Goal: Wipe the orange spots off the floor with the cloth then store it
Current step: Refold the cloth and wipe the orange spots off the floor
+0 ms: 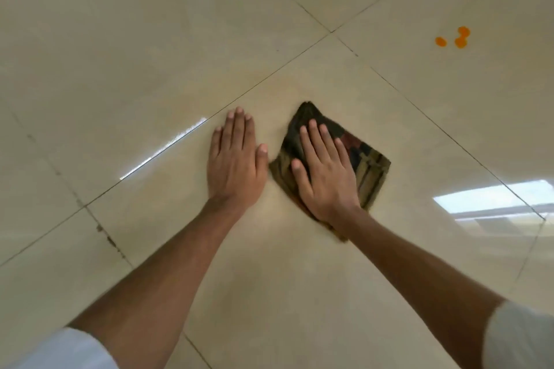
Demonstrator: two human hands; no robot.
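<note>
On the floor my right hand pressed flat on the cloth, fingers spread, gripping nothing. My left hand lay open just beside it. Orange spots sat well apart, far right.

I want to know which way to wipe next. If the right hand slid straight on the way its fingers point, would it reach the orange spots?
Probably not. The right hand, flat on the cloth, points up and slightly left, toward bare floor and a grout line. The orange spots lie well off to the right.
</note>
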